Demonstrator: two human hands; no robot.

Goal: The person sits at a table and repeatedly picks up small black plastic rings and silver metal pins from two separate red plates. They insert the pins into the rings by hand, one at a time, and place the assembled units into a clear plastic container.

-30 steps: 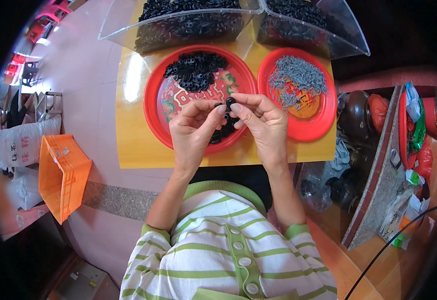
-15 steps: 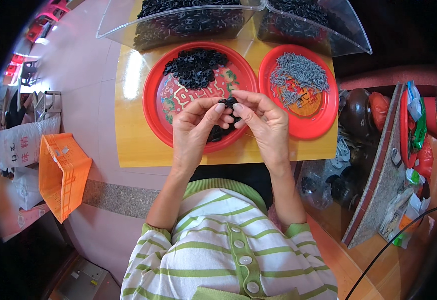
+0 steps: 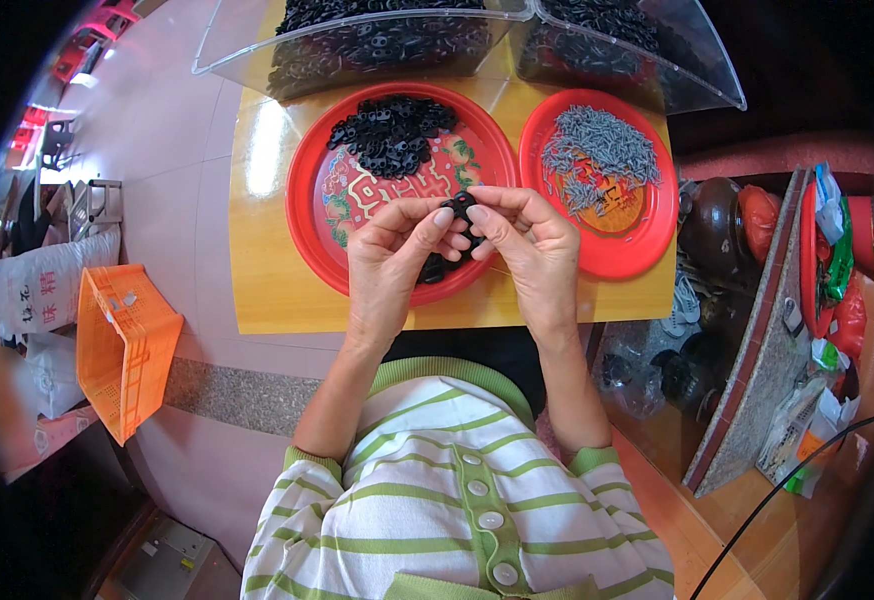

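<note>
Between the fingertips of both hands is a small black plastic part, held over the near side of a red round tray. My left hand pinches it from the left, thumb against forefinger. From the other side my right hand grips it with thumb and forefinger. A heap of flat black pieces with holes lies at the tray's far side. More black pieces show under my hands, partly hidden. Grey screws are piled on a red plate to the right.
Two clear plastic bins full of black parts stand along the far edge of the yellow wooden table. An orange crate sits on the floor to the left. Bags and a brown jar are beyond the table's right side.
The black part has turned slightly between my fingertips, and a hole in it now shows. Both hands have barely shifted and keep their pinch.
</note>
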